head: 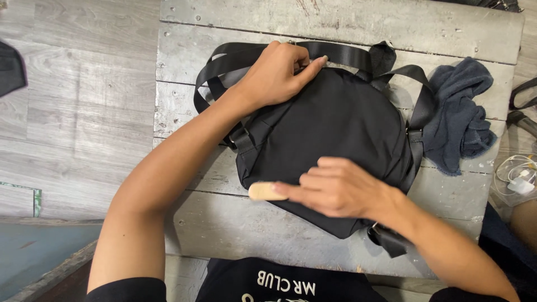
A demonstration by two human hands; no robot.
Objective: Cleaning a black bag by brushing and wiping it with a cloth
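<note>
A: Left hand point(278, 71)?

B: Upper centre of frame. Arm reaches in from lower left, wrist bent, fingers closed in a pinch at the top edge of the black backpack point(330, 131), just below its black straps point(341, 53). What the fingertips pinch is hidden.

A: The bag?

B: Lies flat mid-frame on the weathered grey plank table point(291, 229). Closed as far as shows; contents not visible.

A: Right hand point(335, 187)?

B: Lower centre, resting on the bag's lower part, fingers curled, gripping a small tan, rounded object point(266, 191) that pokes out left past the bag's edge.

A: Further right?

B: Dark blue cloth point(461, 112) bunched beside the bag; white cable point(517, 176) at right edge.
</note>
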